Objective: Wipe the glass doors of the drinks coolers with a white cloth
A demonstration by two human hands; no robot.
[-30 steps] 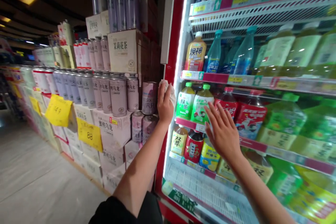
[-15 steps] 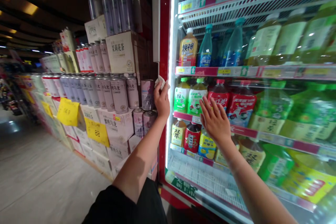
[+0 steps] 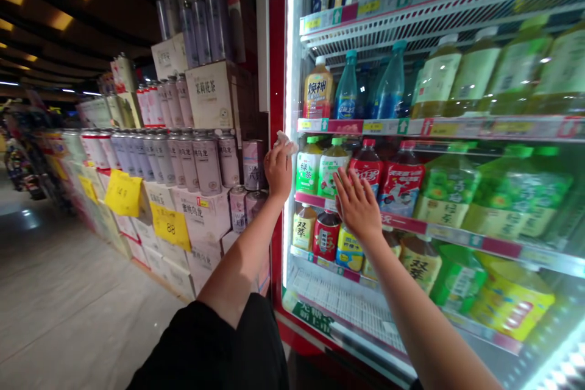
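Shop aisle with a lit drinks cooler's glass door point(image 3: 320, 292): left hand point(image 3: 278, 169) grips a white cloth point(image 3: 284, 141) at the door's left edge, right hand point(image 3: 358, 207) flat, fingers spread, on the pane; wiping seems barely begun.

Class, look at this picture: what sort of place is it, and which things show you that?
Most likely a shop or supermarket: a lit drinks fridge with price strips, stacked cans on cartons, and yellow price tags.
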